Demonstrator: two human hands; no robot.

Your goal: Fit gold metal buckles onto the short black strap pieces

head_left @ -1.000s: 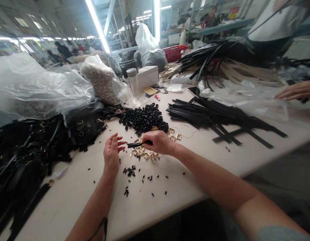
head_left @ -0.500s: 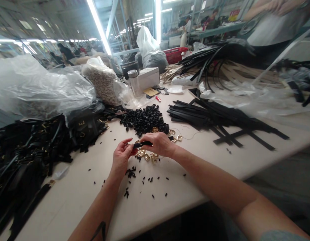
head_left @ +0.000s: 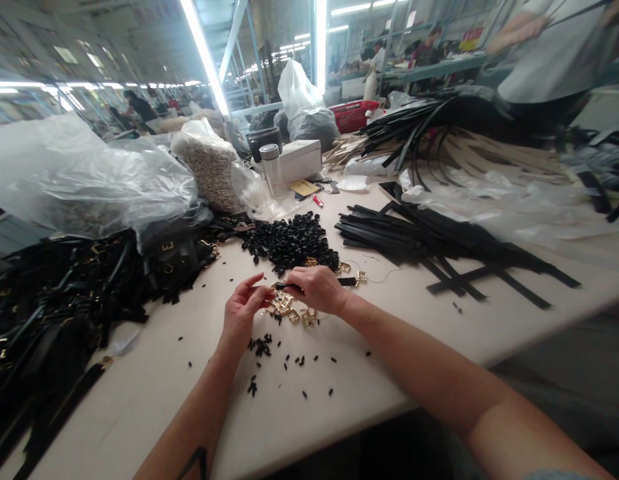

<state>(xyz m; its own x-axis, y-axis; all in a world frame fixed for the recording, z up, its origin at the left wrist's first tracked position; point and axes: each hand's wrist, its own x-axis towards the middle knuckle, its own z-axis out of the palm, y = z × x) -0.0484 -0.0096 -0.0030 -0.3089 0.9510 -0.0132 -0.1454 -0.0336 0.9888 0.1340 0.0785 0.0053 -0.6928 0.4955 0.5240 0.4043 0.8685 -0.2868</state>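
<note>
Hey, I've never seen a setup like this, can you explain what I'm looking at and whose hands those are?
There's no machine here. The view comes from a camera on a person's head, looking forward and down, so the two bare hands are the wearer's own. The right hand holds a narrow black piece. The fingertips of the left hand are at its end; whether they grip it is too small to tell.

On the pale table lie gold buckles, a heap of black loops, small black bits and flat black strips to the right. Beyond the strips, at upper right, is another person.
</note>
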